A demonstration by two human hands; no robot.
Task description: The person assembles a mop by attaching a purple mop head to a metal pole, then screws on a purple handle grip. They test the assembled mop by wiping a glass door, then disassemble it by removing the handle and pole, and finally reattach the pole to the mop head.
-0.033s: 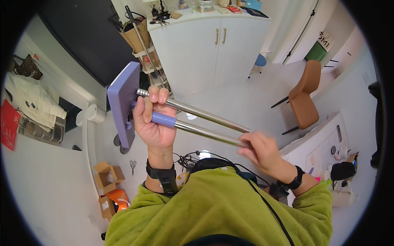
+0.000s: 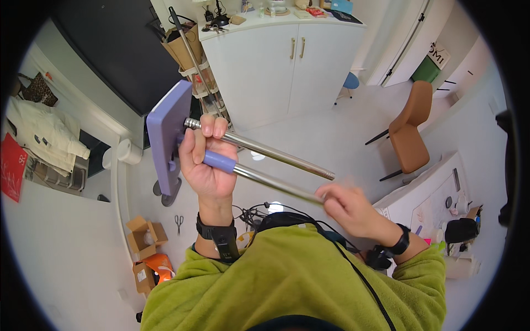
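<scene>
A purple flat mop head point(image 2: 167, 138) stands tilted on edge at left. Its short pole, with a purple sleeve point(image 2: 220, 161) and a silver metal tube point(image 2: 276, 185), slants down to the right. My left hand point(image 2: 212, 165) is closed round the sleeve, and its fingers also hold a second silver tube point(image 2: 281, 157) with a threaded end by the mop head. The two tubes lie apart, one above the other. My right hand point(image 2: 350, 209) is closed round the right end of the lower tube; its knuckles are blurred and that end is hidden.
Ahead stands a white cabinet point(image 2: 251, 83) beside a slim rack with a long-handled pole point(image 2: 190, 55). A brown chair point(image 2: 408, 140) and a white table point(image 2: 436, 198) are at right. Open cardboard boxes point(image 2: 144, 237) and scissors point(image 2: 178, 223) lie on the floor at left.
My right hand has shifted slightly left and down, and the lower tube's right end dips with it. The mop head has moved a touch to the right. My left hand keeps its hold.
</scene>
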